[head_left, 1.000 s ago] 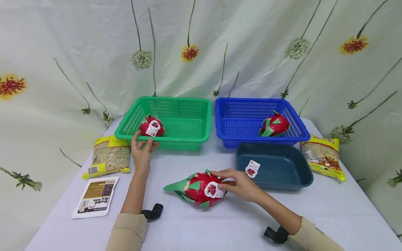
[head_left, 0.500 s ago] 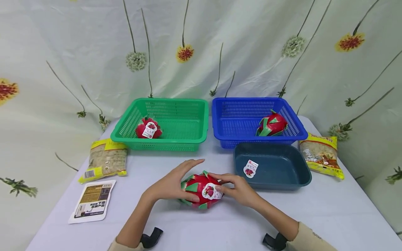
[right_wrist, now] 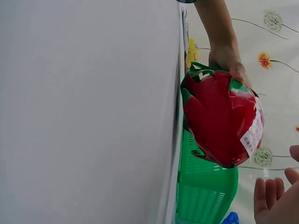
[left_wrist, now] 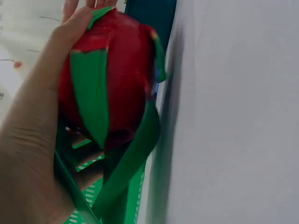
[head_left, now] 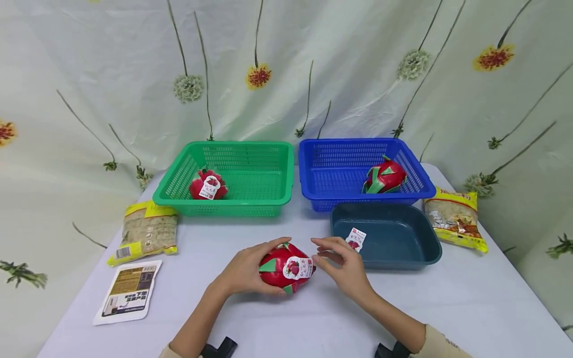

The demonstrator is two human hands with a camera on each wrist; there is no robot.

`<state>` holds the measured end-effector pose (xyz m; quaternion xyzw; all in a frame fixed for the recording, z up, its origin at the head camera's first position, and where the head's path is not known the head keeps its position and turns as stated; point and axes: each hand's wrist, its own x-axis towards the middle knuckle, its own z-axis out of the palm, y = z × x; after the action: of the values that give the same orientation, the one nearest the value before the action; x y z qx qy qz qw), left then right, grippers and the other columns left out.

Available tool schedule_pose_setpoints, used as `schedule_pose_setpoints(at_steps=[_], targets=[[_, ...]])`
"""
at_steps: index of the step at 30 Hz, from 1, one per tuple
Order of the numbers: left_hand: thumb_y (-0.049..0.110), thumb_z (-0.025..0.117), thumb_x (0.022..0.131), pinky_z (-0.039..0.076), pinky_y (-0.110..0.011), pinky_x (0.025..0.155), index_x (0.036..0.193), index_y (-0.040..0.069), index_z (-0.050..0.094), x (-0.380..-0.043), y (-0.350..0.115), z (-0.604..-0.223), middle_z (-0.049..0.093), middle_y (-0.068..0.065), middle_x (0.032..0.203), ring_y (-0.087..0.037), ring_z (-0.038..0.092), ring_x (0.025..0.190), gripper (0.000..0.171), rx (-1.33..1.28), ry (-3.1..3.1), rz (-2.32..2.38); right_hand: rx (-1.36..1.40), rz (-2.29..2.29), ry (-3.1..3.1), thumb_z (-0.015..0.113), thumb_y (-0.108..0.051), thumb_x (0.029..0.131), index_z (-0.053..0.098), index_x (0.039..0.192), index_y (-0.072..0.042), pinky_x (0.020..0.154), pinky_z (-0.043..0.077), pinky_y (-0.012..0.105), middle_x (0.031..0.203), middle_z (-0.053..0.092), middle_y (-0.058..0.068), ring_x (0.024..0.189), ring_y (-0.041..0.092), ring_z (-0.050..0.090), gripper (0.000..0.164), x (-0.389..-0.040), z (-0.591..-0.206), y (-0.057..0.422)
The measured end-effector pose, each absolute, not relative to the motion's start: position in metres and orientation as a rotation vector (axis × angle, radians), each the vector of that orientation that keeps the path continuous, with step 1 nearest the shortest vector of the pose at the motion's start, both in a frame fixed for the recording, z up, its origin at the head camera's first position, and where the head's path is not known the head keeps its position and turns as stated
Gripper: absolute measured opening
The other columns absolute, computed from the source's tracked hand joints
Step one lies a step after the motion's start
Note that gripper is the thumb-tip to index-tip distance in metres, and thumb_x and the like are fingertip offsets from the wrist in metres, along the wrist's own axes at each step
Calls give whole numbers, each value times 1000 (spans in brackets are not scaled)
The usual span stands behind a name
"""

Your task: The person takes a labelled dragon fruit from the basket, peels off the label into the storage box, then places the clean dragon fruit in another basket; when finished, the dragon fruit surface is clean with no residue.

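Observation:
My left hand [head_left: 245, 271] grips a red dragon fruit [head_left: 276, 267] with green scales, thumb in front and fingers behind it. A white label [head_left: 298, 268] with a fruit picture is stuck on the fruit's right side. In the left wrist view long green leaves [left_wrist: 145, 140] trail from the dragon fruit [left_wrist: 126, 70] toward the wrist. Just right of the fruit is my right hand [head_left: 343, 268], its fingers loosely bent and holding nothing. The right wrist view shows that hand [right_wrist: 279, 200] apart from the fruit [right_wrist: 217, 116].
A green basket [head_left: 233, 202] holds one labelled dragon fruit [head_left: 207, 185]; a blue basket [head_left: 331, 191] holds another dragon fruit [head_left: 386, 176]. In front stands a dark blue tray [head_left: 394, 243] with a label [head_left: 355, 238] inside. Yellow bags [head_left: 147, 231] flank the table, and a flat packet [head_left: 130, 291] lies left.
My left hand has come from the green basket's rim to the dragon fruit's left side and now grips it. The right hand has let go of the fruit's labelled side and moved slightly right.

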<state>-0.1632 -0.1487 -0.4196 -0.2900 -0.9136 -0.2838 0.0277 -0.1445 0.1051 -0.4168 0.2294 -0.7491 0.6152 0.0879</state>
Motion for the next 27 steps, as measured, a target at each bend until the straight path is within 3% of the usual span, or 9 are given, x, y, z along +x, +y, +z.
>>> schedule_pose_setpoints(at_steps=[3,6,9,14,18,27], targets=[[69,74,54,51,-28,74,138,45,32,-163,-152,-420,54,12,120,-5,51,104,97,-845,-2727,-930,620,1706,-2183,72,-12,80,66,114,-10,65,49,22,87,55,4,74,14,52,35,-142,-413,104],[63,77,56,52,-28,73,140,37,35,-162,-153,-418,53,11,121,-6,52,105,97,-862,-2628,-980,583,1657,-2218,76,-13,77,67,111,-11,44,32,22,64,42,1,54,10,36,35,-142,-410,102],[59,78,58,53,-30,75,140,31,36,-160,-151,-414,52,9,123,-8,52,106,97,-918,-2547,-999,613,1775,-2221,75,-8,77,66,110,-3,38,23,24,54,30,2,46,10,26,35,-141,-403,97],[57,79,58,53,-32,76,139,26,38,-160,-148,-412,52,6,125,-10,52,107,96,-959,-2466,-970,616,1983,-2154,69,0,80,65,107,7,37,19,26,50,26,4,45,7,23,29,-137,-390,88],[58,79,57,53,-31,76,138,23,41,-160,-147,-413,52,6,124,-10,53,107,96,-951,-2446,-954,528,2036,-2097,67,2,81,67,99,9,39,19,27,50,28,2,47,6,25,20,-137,-390,84],[63,76,58,53,-32,73,140,30,36,-162,-144,-419,53,7,121,-11,53,105,96,-828,-2561,-922,401,2071,-2086,65,2,83,69,92,7,42,19,23,50,29,0,48,5,26,11,-137,-389,81]])
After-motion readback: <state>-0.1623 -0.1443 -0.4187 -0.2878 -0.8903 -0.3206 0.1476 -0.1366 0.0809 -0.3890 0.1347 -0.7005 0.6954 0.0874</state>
